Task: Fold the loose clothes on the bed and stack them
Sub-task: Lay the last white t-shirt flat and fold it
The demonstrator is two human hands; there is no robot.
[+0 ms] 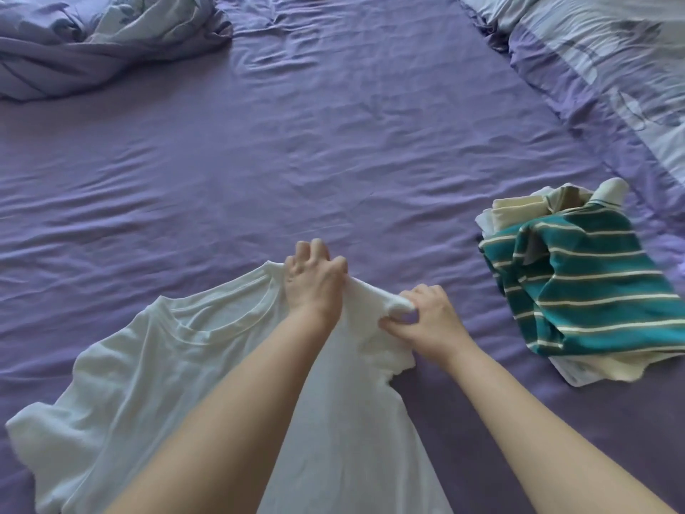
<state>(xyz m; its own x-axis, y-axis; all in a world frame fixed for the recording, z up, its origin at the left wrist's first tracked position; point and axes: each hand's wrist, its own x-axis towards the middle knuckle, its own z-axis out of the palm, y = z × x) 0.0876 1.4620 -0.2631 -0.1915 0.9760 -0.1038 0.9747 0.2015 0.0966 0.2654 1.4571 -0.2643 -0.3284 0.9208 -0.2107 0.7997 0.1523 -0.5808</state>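
Observation:
A white T-shirt (pixel 155 369) lies spread on the purple bed sheet (pixel 296 142), neck opening facing away from me. My left hand (pixel 315 278) grips the shirt at its right shoulder, beside the collar. My right hand (pixel 426 320) pinches the bunched end of the right sleeve and holds it stretched out from the left hand. To the right sits a pile of clothes: a teal shirt with white stripes (pixel 582 283) on top, cream and white garments (pixel 519 209) beneath and behind it.
A crumpled purple and pale floral duvet (pixel 92 38) lies at the far left. A pillow or cover in the same floral print (pixel 611 68) runs along the far right. Wrinkled sheet fills the middle of the bed.

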